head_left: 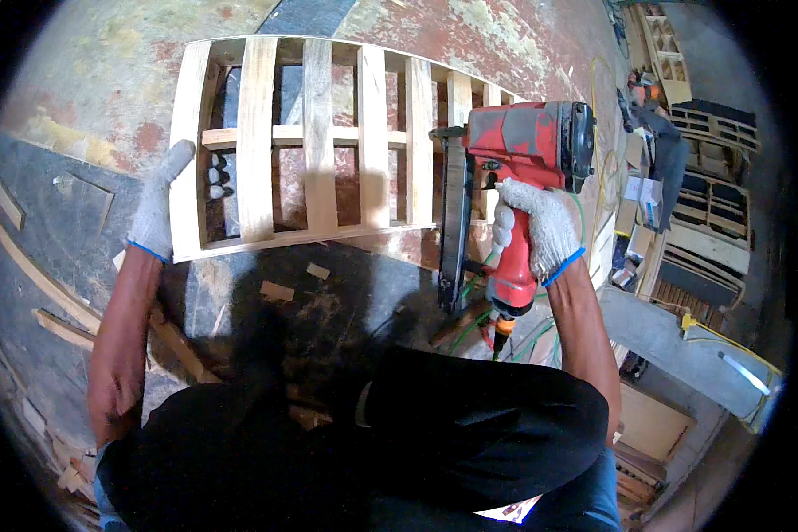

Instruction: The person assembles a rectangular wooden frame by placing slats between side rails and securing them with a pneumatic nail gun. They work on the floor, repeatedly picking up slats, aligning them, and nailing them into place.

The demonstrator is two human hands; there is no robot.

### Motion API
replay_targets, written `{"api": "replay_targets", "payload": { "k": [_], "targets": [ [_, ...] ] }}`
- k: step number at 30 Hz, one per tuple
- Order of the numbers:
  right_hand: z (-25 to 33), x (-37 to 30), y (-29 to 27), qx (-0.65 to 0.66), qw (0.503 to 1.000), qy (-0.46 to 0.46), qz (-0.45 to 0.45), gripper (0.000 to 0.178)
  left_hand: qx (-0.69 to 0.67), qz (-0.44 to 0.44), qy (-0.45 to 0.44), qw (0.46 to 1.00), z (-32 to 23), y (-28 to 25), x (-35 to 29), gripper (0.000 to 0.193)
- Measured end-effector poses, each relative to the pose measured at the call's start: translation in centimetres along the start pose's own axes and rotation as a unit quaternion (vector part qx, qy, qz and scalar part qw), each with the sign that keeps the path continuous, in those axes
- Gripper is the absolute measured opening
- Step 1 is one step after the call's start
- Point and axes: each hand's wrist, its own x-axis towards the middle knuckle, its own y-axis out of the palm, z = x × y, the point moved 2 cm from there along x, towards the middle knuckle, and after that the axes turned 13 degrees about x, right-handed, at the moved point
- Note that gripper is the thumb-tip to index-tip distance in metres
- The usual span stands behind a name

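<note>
A pale wooden slatted frame (255, 133) spans the upper middle, with several crosspieces over a long middle rail. My left hand (158, 204), in a grey knitted glove with blue trim, grips its left end slat; the thumb lies on top, and fingertips show through the gap beside the slat. My right hand (545, 226), gloved the same way, is wrapped round the handle of a worn red nail gun (516, 133). The gun's dark magazine (453, 230) points down toward me, and its nose is at the slats on the right. The gun hides part of the frame's right end.
Wood offcuts (277, 291) and sawdust lie on the stained floor below the frame. Long wood strips (40, 270) lie at the left. A green hose (470, 330) runs near the gun. Stacked wooden frames (709, 213) and a grey beam (656, 332) stand at the right.
</note>
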Motion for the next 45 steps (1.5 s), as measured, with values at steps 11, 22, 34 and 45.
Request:
{"api": "replay_targets", "payload": {
  "k": [11,22,34,45],
  "targets": [
    [0.0,-0.4,-0.5,-0.031,0.999,0.029,0.011,0.02,-0.049,0.014,-0.031,0.998,1.2,1.2,0.0,0.05],
    [2.8,1.2,-2.2,-0.282,0.958,0.027,0.041,0.03,-0.054,0.007,-0.036,0.998,1.1,1.2,0.0,0.048],
    [0.4,-1.2,2.8,-0.098,0.993,0.033,0.051,0.028,-0.028,0.033,-0.033,0.999,2.5,-0.7,1.3,0.051],
    [1.1,-1.0,4.0,-0.126,0.989,0.023,0.07,0.031,-0.066,-0.005,0.008,0.998,2.4,0.0,1.3,0.038]
  ]
}}
